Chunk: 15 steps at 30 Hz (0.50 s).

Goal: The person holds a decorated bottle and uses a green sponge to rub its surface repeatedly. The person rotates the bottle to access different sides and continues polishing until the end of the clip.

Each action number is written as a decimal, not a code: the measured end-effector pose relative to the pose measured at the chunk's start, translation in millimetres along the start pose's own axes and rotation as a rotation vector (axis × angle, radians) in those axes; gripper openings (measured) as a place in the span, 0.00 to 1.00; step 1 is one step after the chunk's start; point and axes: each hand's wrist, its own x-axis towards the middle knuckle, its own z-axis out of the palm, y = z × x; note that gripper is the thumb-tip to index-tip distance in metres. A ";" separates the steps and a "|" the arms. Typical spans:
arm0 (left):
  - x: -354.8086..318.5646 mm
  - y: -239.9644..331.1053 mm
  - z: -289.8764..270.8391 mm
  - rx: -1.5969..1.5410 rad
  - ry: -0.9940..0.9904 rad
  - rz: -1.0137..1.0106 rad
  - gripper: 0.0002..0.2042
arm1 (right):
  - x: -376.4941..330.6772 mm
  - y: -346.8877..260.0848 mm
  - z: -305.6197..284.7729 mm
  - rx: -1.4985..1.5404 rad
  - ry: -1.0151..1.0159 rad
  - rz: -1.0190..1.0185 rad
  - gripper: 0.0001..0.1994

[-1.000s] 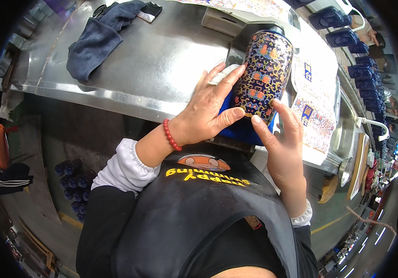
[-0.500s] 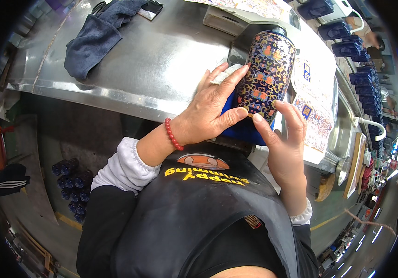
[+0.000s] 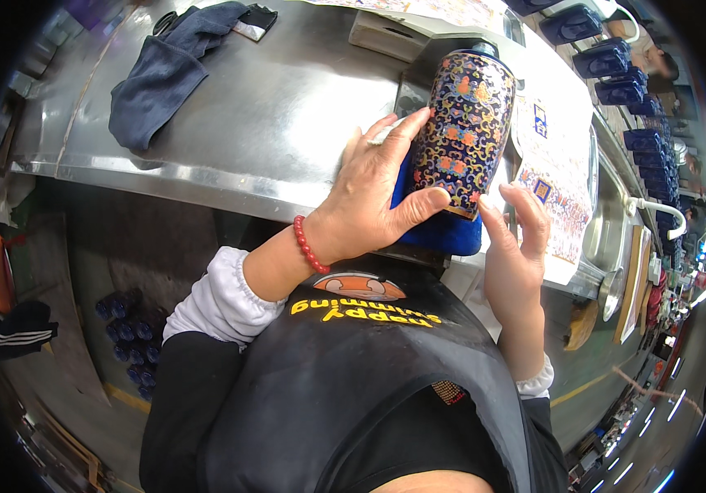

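Note:
A dark blue bottle [image 3: 461, 131] with a bright multicoloured floral pattern lies with its neck pointing away from me. It rests on a blue padded support [image 3: 451, 234] at the bench's front edge. My left hand [image 3: 369, 185] is spread along the bottle's left side, fingertips against it and thumb by its base. Something white [image 3: 381, 131] shows at its fingers; I cannot tell what it is. At the bottle's lower right corner is the thumb of my right hand [image 3: 517, 238]. Its index finger is bent and apart from the thumb, with nothing visible between them.
Patterned printed sheets [image 3: 554, 181] lie right of the bottle, near a metal sink [image 3: 611, 214] with a white tap [image 3: 665, 215]. A dark blue cloth [image 3: 160, 78] lies on the steel bench [image 3: 279, 107]. Several blue bottles [image 3: 653, 164] line the far right; more [image 3: 131, 337] stand low at left.
My right hand has shifted right, its thumb going from the bottle's base edge to the lower right corner and its index finger coming off the side. The left hand stays beside the bottle.

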 end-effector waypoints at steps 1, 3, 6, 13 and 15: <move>0.7 1.7 1.4 0.024 0.010 0.002 0.43 | -3.6 1.2 0.9 0.020 0.007 0.017 0.25; 3.3 2.4 1.9 0.065 0.000 0.003 0.46 | -10.4 2.8 3.3 0.055 0.017 0.048 0.24; 4.7 1.5 0.0 0.022 -0.021 -0.017 0.46 | -17.5 3.9 7.8 0.099 0.025 0.066 0.24; 5.0 2.2 -2.5 -0.024 -0.067 -0.042 0.46 | -23.4 3.9 10.2 0.084 -0.019 0.022 0.26; 5.5 2.6 -2.5 -0.034 -0.073 -0.043 0.46 | -24.0 4.8 8.2 0.076 -0.006 0.015 0.26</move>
